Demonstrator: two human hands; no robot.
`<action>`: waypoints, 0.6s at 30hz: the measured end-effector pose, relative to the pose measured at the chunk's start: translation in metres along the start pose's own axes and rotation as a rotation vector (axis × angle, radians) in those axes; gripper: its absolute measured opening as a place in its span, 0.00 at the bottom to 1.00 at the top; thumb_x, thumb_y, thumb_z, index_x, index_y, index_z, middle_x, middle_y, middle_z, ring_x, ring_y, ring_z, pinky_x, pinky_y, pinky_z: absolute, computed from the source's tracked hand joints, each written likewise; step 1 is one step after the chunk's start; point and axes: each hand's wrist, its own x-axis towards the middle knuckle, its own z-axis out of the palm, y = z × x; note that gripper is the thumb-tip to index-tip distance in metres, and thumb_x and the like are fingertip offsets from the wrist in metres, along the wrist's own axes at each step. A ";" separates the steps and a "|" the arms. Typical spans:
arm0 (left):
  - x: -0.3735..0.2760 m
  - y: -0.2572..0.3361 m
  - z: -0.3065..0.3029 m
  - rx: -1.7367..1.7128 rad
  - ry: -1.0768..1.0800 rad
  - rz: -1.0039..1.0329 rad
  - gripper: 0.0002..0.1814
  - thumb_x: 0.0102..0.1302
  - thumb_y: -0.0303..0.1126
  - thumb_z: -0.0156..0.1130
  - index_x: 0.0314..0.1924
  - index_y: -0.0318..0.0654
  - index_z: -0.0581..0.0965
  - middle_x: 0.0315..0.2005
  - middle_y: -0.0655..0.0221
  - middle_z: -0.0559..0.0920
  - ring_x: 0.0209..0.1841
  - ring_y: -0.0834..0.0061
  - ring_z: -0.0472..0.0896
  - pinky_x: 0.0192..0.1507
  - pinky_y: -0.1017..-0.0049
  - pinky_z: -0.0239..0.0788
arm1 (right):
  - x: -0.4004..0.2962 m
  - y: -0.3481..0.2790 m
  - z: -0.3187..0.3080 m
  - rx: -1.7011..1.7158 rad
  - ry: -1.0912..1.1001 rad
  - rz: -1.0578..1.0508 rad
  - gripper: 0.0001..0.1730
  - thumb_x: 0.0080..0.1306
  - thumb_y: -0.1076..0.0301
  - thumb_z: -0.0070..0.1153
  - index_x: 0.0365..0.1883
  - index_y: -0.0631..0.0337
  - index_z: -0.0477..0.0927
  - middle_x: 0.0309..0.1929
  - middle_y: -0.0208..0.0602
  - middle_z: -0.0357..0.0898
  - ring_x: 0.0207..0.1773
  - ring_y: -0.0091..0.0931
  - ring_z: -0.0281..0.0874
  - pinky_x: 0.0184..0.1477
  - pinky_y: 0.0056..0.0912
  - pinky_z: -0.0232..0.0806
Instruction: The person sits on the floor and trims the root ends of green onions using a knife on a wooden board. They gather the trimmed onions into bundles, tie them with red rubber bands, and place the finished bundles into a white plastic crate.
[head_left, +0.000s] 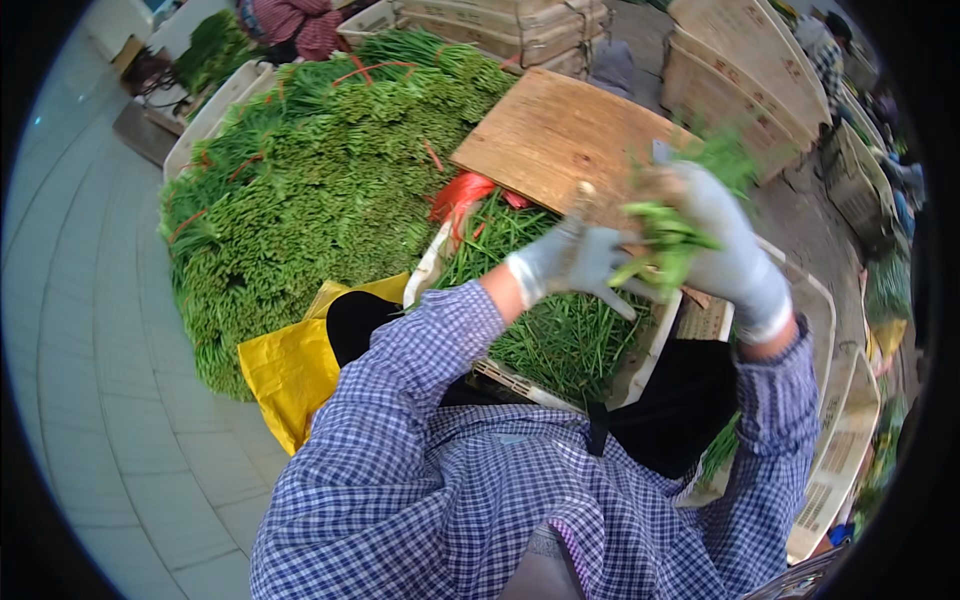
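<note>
My left hand (581, 259), in a grey-white glove, has its fingers spread over a plastic crate (652, 352) of loose green stalks (570, 345). To its right my right hand (701, 217), gloved too and blurred, grips a bunch of leafy greens (667, 240); leaves show above and below the fist. A small grey blade-like piece (660, 151) shows beside that fist; whether I hold it cannot be told. Beyond both hands lies a wooden board (570, 135) across the crate's far part, with red plastic (461, 196) at its near left corner.
A big heap of banded green bunches (322, 172) lies at the left beside a yellow sack (292, 367). Stacked crates (487, 30) stand behind the board, more crates (735, 90) at the upper right. Other people are at the top left (296, 26) and far right (825, 56).
</note>
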 end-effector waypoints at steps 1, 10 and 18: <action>-0.019 0.005 0.007 -0.029 0.150 0.034 0.68 0.45 0.87 0.46 0.73 0.37 0.56 0.67 0.48 0.67 0.63 0.46 0.73 0.61 0.38 0.65 | 0.003 0.008 0.026 -0.056 -0.147 0.085 0.17 0.47 0.62 0.71 0.33 0.58 0.79 0.31 0.39 0.79 0.39 0.41 0.79 0.50 0.45 0.69; -0.107 -0.087 -0.086 -0.250 0.693 0.090 0.33 0.75 0.56 0.48 0.66 0.38 0.69 0.59 0.54 0.77 0.59 0.55 0.78 0.53 0.55 0.77 | -0.072 -0.028 0.162 -0.060 -0.350 0.627 0.44 0.53 0.74 0.62 0.71 0.53 0.64 0.76 0.44 0.55 0.79 0.40 0.49 0.79 0.49 0.39; -0.113 -0.079 -0.065 -0.236 0.399 -0.121 0.31 0.76 0.45 0.49 0.70 0.28 0.62 0.64 0.46 0.72 0.59 0.61 0.80 0.48 0.72 0.81 | -0.187 -0.011 0.174 1.099 0.285 1.624 0.46 0.68 0.39 0.55 0.73 0.62 0.58 0.66 0.43 0.71 0.66 0.35 0.72 0.63 0.41 0.68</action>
